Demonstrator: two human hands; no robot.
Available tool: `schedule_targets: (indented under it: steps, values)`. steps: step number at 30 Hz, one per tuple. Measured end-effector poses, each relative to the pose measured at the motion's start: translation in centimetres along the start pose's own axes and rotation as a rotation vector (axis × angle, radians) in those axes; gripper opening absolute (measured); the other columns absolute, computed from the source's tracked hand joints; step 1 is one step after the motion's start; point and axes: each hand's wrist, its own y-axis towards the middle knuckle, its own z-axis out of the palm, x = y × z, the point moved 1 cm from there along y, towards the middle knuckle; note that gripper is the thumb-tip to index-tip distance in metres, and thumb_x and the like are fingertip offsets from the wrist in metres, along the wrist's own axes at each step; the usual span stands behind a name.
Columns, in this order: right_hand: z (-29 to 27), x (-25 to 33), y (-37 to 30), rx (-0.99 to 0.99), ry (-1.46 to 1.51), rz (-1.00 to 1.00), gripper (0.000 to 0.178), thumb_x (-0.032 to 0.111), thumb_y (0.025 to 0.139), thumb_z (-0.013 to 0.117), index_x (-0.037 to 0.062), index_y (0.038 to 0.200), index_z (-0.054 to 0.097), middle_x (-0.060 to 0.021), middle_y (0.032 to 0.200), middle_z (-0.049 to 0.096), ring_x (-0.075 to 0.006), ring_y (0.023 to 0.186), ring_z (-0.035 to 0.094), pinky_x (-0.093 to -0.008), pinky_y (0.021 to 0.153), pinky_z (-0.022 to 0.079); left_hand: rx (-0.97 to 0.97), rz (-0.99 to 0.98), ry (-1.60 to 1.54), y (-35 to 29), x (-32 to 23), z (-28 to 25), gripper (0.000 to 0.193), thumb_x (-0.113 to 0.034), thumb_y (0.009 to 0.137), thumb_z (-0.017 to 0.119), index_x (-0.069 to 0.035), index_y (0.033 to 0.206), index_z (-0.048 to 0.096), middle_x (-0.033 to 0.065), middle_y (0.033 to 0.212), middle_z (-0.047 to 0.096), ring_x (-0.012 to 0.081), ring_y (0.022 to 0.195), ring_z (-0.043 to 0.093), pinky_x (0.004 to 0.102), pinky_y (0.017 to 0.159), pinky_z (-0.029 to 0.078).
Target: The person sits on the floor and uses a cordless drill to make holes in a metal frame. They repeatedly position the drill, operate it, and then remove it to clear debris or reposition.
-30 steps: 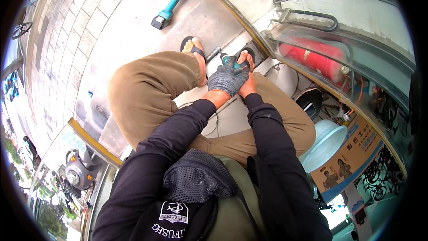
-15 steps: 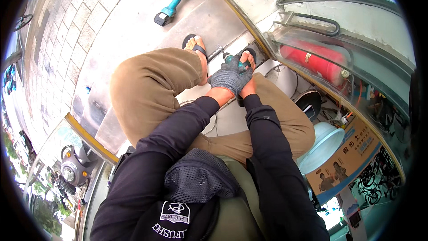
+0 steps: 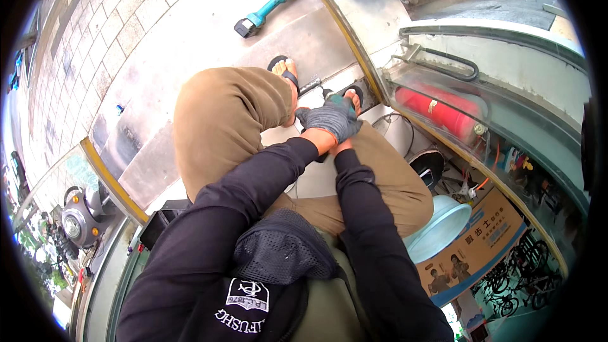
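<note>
Sitting low, with brown pants (image 3: 228,101) bent wide at the knees and both hands down in the middle, out past the lap. Gripping with the left hand (image 3: 334,120), in a grey glove — curled snug around a small teal and black drill (image 3: 328,94). Tucked in close underneath, on the near side: the right hand (image 3: 342,146). Hard to see much there — just a bit of nose past the glove, probably from a drill, and no way to tell about the right fingers, curled or loose.

As for where: low down, between both feet, just left of the toes of the right foot (image 3: 353,100). Pointing nose first away from the belly, up and a little left in the view, with the long way of the drill running much like that too. Nearer to the nose with the left hand, farther back with the right. Just past the nose and to its left, a shiny metal rod (image 3: 310,86), slanting across and not in either hand.

Farther off, past the left foot (image 3: 286,66) and well apart from both hands, a long teal grinder (image 3: 271,7) lying on the grey step (image 3: 329,35). Over to the right, behind glass, a red tank (image 3: 446,117). Below that, a pale blue tub (image 3: 437,231) beside a brown box (image 3: 484,231).
</note>
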Motion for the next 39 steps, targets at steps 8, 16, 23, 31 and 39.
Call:
schedule_targets:
  steps: [8, 16, 23, 31, 39]
  values:
    - [-9.3, 9.9, 5.5, 0.515, -0.672, -0.276, 0.04, 0.037, 0.092, 0.074, 0.0045, 0.116, 0.07, -0.0296, 0.13, 0.069, -0.0454, 0.119, 0.069, -0.0553, 0.099, 0.057, -0.265, -0.195, -0.719, 0.9, 2.8, 3.7, 0.102, -0.072, 0.095, 0.064, -0.003, 0.162, 0.029, 0.0371, 0.122, 0.073, 0.0514, 0.118, 0.072, 0.0504, 0.102, 0.056]
    - [-9.5, 10.0, 8.6, 0.457, -1.267, -1.13, 0.015, 0.022, 0.084, 0.073, 0.0138, 0.096, 0.073, -0.01, 0.093, 0.077, -0.0324, 0.092, 0.077, -0.0479, 0.078, 0.06, -0.191, -0.33, -0.881, -0.3, 3.5, 7.7, 0.09, -0.071, 0.098, 0.06, -0.001, 0.148, 0.037, 0.0376, 0.12, 0.072, 0.054, 0.113, 0.072, 0.0558, 0.096, 0.056]
    - [-4.6, -1.0, 4.7, 0.111, 0.001, 0.008, 0.064, 0.058, 0.105, 0.059, 0.0007, 0.134, 0.06, -0.029, 0.113, 0.077, -0.0457, 0.112, 0.074, -0.0511, 0.092, 0.058, -0.126, -0.105, -0.424, 0.8, 1.1, 2.1, 0.106, -0.078, 0.092, 0.06, -0.005, 0.166, 0.037, 0.0342, 0.142, 0.066, 0.0496, 0.128, 0.067, 0.0479, 0.11, 0.052]
    - [-1.4, -1.0, -0.4, 0.04, 0.0, 0.067, 0.064, 0.058, 0.102, 0.063, 0.0049, 0.137, 0.06, -0.0273, 0.115, 0.077, -0.0458, 0.113, 0.074, -0.052, 0.094, 0.057, -0.052, 0.127, -0.158, 0.5, 1.2, 2.7, 0.103, -0.069, 0.091, 0.062, -0.012, 0.172, 0.03, 0.0227, 0.156, 0.057, 0.0416, 0.141, 0.058, 0.0611, 0.112, 0.045]
    - [-3.1, -0.4, 1.7, 0.143, -0.111, 0.095, 0.065, 0.057, 0.098, 0.067, 0.009, 0.141, 0.06, -0.0255, 0.117, 0.078, -0.0458, 0.114, 0.073, -0.0529, 0.096, 0.057, -0.084, 0.06, -0.265, 0.7, 1.5, 1.7, 0.092, -0.062, 0.094, 0.064, -0.005, 0.161, 0.037, 0.0389, 0.129, 0.069, 0.0531, 0.115, 0.072, 0.0551, 0.102, 0.057]
